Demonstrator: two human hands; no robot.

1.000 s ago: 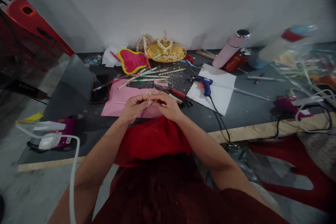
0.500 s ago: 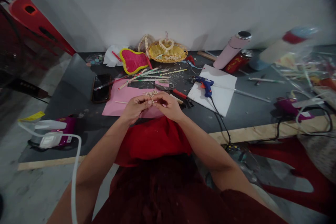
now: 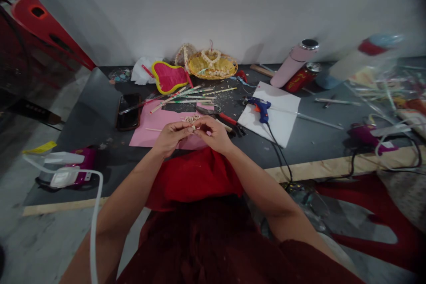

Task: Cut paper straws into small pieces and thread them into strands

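Note:
Fingertips of my left hand and my right hand meet over the pink sheet. Between them they pinch a small pale piece, too small to make out its kind. Just behind the fingers lies a cluster of small pale pieces, partly hidden by the hands. A thin pale stick lies on the sheet to the left of my left hand. Red-handled pliers rest beyond my right hand.
A blue glue gun lies on a white board, its cord hanging over the front edge. Behind are patterned sticks, a yellow basket, a pink flask and a red can. A phone lies left.
The pale piece between my fingertips shows slightly more. Both hands stay in nearly the same place, with only small finger movement.

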